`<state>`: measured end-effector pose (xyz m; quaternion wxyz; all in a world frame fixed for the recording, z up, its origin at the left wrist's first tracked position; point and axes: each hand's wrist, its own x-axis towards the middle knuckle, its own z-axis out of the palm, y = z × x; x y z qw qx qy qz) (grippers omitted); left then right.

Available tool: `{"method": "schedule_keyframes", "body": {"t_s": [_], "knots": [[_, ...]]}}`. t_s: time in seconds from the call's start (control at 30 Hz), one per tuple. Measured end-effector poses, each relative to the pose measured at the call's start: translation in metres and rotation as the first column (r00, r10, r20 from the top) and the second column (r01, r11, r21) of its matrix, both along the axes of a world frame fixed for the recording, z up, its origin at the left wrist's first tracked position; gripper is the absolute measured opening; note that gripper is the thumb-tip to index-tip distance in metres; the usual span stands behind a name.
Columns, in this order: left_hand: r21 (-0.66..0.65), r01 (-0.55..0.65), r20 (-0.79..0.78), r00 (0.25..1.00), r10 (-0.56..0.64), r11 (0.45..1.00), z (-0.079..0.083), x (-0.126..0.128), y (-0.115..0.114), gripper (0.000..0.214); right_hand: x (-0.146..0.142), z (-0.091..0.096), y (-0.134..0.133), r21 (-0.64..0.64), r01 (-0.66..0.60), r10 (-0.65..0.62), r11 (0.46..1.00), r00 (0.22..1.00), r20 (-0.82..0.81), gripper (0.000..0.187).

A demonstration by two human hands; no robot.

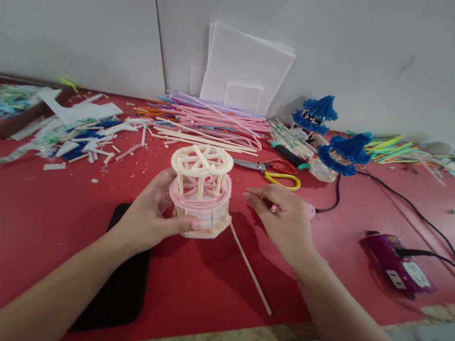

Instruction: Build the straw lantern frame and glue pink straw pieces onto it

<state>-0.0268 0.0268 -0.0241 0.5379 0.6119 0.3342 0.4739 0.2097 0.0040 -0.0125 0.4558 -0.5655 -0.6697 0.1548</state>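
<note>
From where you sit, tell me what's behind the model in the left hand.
Behind the model lies a pile of mostly pink sticks; beyond, white sheets against the wall. The tabletop hidden by the model's solid parts cannot be seen.

Matt model (200,203), smooth tabletop (358,213)

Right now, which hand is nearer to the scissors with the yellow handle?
Right. The right hand is just on the near side of the scissors; the left hand is farther off to their left, holding the small model.
</note>
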Motion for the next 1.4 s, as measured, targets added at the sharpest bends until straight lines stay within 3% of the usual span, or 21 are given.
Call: {"method": "schedule_keyframes", "body": {"t_s": [0.1,0.23,0.33,0.4,0.47,0.53,0.57,0.6,0.67,0.73,0.8,0.9,1.03,1.07,1.13,1.2,1.3,1.33,1.4], "knots": [[0.085,-0.153,-0.155,0.974,0.165,0.985,-0.002,0.001,-0.001,0.073,-0.003,0.001,-0.004,-0.014,-0.054,0.052,0.998,0.994,-0.095,0.006],[0.18,-0.247,-0.432,0.85,0.302,0.952,-0.007,0.004,-0.001,0.079,-0.01,0.002,-0.009,-0.049,-0.168,0.156,0.985,0.968,-0.194,0.007],[0.304,-0.26,-0.421,0.827,0.374,0.917,-0.011,0.005,-0.001,0.088,-0.015,0.003,-0.012,-0.056,-0.282,0.259,0.958,0.93,-0.26,0.003],[0.501,-0.287,-0.306,0.824,0.477,0.817,-0.01,0.003,-0.003,0.104,-0.017,0.003,-0.014,-0.048,-0.337,0.305,0.94,0.896,-0.324,0.006],[0.695,-0.308,-0.159,0.816,0.556,0.65,-0.004,-0.001,-0.009,0.105,-0.019,0.004,-0.015,-0.043,-0.383,0.332,0.923,0.848,-0.413,0.01],[0.827,-0.239,-0.124,0.805,0.58,0.509,0.006,-0.002,-0.018,0.085,-0.02,0.003,-0.017,-0.062,-0.448,0.358,0.892,0.783,-0.509,0.012],[0.869,-0.127,-0.193,0.803,0.564,0.478,0.011,-0.002,-0.023,0.07,-0.021,0.003,-0.017,-0.075,-0.487,0.369,0.87,0.745,-0.556,0.012],[0.885,-0.004,-0.274,0.803,0.529,0.465,0.016,0.0,-0.027,0.059,-0.023,0.003,-0.018,-0.087,-0.526,0.378,0.846,0.707,-0.598,0.01],[0.891,0.101,-0.338,0.798,0.499,0.442,0.024,0.007,-0.035,0.041,-0.025,0.002,-0.019,-0.091,-0.596,0.398,0.797,0.633,-0.664,0.004],[0.91,0.095,-0.317,0.787,0.529,0.404,0.032,0.015,-0.041,0.026,-0.027,0.001,-0.02,-0.071,-0.645,0.427,0.761,0.58,-0.693,0.004],[0.902,0.063,-0.314,0.774,0.55,0.427,0.037,0.021,-0.043,0.015,-0.027,0.0,-0.02,-0.049,-0.674,0.467,0.737,0.561,-0.684,0.008],[0.871,0.043,-0.349,0.756,0.554,0.49,0.043,0.022,-0.043,0.014,-0.027,0.0,-0.021,-0.024,-0.703,0.533,0.711,0.561,-0.634,0.019],[0.917,0.113,-0.338,0.727,0.598,0.382,0.048,0.016,-0.039,0.019,-0.025,0.006,-0.024,-0.017,-0.773,0.636,0.635,0.535,-0.556,0.04],[0.918,0.126,-0.347,0.714,0.608,0.376,0.05,0.015,-0.038,0.022,-0.025,0.008,-0.025,-0.008,-0.794,0.662,0.608,0.513,-0.546,0.045],[0.901,0.119,-0.377,0.692,0.616,0.418,0.055,0.013,-0.037,0.023,-0.023,0.01,-0.026,0.01,-0.823,0.694,0.568,0.473,-0.542,0.05],[0.874,0.046,-0.381,0.683,0.623,0.484,0.062,0.009,-0.035,0.017,-0.02,0.009,-0.026,0.022,-0.807,0.672,0.59,0.475,-0.568,0.043],[0.815,-0.202,-0.316,0.63,0.709,0.543,0.071,-0.008,-0.021,0.017,-0.014,0.005,-0.021,0.004,-0.666,0.507,0.746,0.564,-0.652,0.026],[0.8,-0.289,-0.306,0.558,0.772,0.526,0.072,-0.016,-0.012,0.021,-0.012,0.004,-0.018,-0.014,-0.588,0.423,0.809,0.597,-0.681,0.025],[0.844,-0.293,-0.356,0.321,0.878,0.45,0.072,-0.037,0.01,0.026,-0.008,0.003,-0.013,-0.063,-0.426,0.263,0.903,0.661,-0.702,0.021]]}}
